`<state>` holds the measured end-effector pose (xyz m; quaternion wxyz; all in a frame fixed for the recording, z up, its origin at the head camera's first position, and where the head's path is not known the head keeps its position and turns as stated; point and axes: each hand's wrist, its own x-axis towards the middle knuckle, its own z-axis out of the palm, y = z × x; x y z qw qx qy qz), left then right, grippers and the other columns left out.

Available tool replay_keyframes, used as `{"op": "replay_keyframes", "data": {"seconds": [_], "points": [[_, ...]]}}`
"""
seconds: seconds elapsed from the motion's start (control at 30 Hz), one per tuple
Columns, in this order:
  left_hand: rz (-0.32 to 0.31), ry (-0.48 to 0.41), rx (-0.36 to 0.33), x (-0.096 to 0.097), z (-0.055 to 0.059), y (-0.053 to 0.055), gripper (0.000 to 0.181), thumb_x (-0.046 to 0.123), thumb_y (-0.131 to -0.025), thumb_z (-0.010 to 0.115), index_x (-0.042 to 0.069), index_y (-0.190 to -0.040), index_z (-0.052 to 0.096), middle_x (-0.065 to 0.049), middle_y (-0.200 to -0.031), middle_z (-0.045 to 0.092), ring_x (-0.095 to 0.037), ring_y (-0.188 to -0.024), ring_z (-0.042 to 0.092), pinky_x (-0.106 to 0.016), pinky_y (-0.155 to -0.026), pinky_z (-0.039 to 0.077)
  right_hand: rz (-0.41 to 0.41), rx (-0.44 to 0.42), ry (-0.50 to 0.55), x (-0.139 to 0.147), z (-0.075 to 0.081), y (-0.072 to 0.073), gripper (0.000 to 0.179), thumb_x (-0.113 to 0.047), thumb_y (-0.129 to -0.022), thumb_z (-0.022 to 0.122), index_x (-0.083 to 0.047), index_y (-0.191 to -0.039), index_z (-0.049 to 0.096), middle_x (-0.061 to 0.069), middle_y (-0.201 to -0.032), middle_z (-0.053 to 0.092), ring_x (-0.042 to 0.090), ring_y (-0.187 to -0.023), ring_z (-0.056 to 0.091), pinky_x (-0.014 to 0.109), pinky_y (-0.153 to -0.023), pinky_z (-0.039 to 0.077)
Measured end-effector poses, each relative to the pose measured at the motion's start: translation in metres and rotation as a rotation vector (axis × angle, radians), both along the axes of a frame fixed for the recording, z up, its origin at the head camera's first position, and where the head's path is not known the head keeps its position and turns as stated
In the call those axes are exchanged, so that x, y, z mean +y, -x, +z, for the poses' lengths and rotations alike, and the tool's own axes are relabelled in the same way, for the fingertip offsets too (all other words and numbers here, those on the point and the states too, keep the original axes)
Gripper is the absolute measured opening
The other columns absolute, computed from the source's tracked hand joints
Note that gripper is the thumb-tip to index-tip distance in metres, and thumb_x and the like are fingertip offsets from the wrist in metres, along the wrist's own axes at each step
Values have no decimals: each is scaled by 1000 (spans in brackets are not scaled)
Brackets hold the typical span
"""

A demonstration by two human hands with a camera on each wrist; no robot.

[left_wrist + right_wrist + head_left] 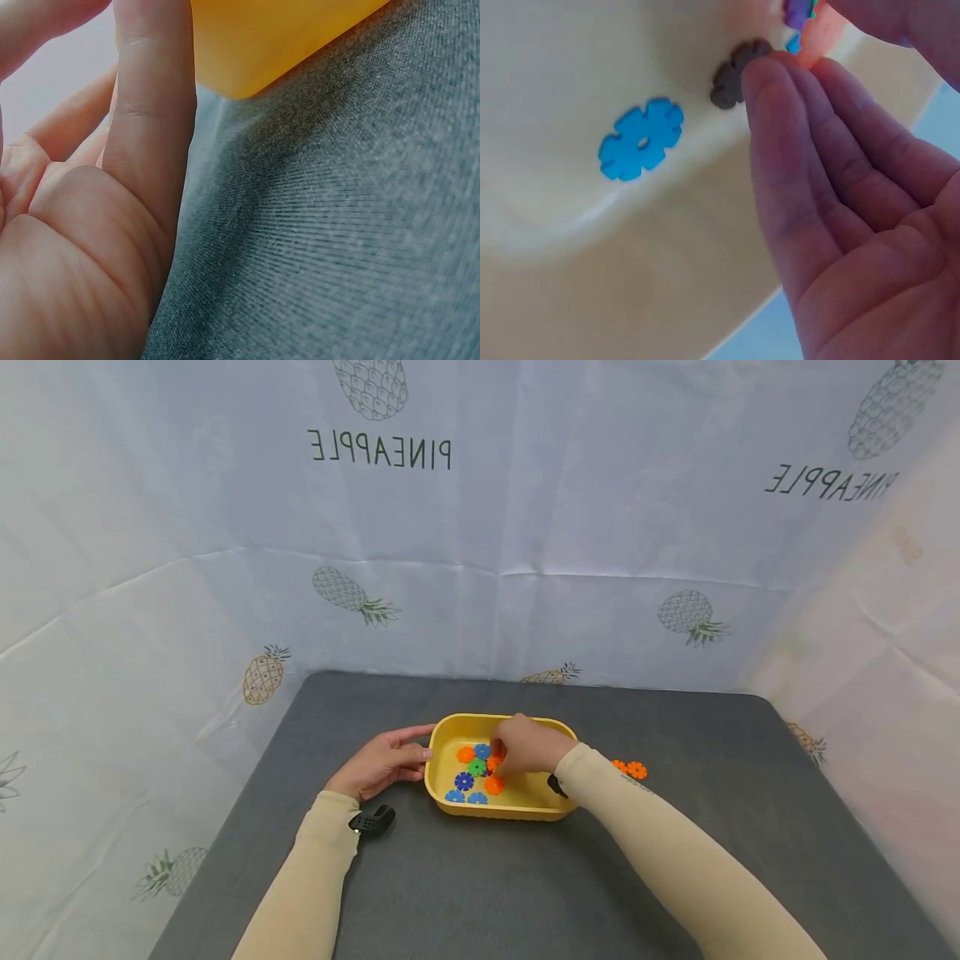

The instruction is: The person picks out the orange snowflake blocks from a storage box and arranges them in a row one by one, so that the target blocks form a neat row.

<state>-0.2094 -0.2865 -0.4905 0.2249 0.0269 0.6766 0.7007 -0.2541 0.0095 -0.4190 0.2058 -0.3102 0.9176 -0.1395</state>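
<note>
Flower pieces (477, 767) are left in the yellow tray (502, 812), two orange ones (637, 770) are seen outside on the tabletop (450, 893), the left hand (380, 765) is held fingers apart, and any clamping by the right hand (531, 746) cannot be told.

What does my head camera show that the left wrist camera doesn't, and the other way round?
Only the head view shows the right hand reaching into the yellow tray, the colourful flower-shaped pieces inside, the orange pieces outside it, and the pineapple-print curtain.

Only the left wrist view shows the palm side of the left hand and the fine ribbed weave of the grey table covering up close.

Both show the left hand beside the tray, part of the tray's outside, and the grey covering.
</note>
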Motion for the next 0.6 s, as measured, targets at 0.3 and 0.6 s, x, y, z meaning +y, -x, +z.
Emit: {"op": "replay_keyframes", "data": {"seconds": [0.3, 0.6], "points": [[2, 17, 2, 0, 0, 0, 69, 26, -102, 78, 17, -163, 49, -5, -104, 74, -15, -82, 69, -26, -84, 66, -4, 10, 107, 18, 10, 9, 25, -19, -95, 84, -14, -120, 82, -3, -105, 77, 12, -90, 66, 29, -85, 61], [9, 26, -5, 0, 1, -2, 73, 28, -100, 80, 18, -165, 47, -6, -106, 75, -15, -83, 70, -26, -84, 65, -119, -11, 230, 42, 21, 7, 28, -16, -93, 84, -14, -121, 81, -2, -108, 77, 13, -89, 68, 31, -83, 62]]}}
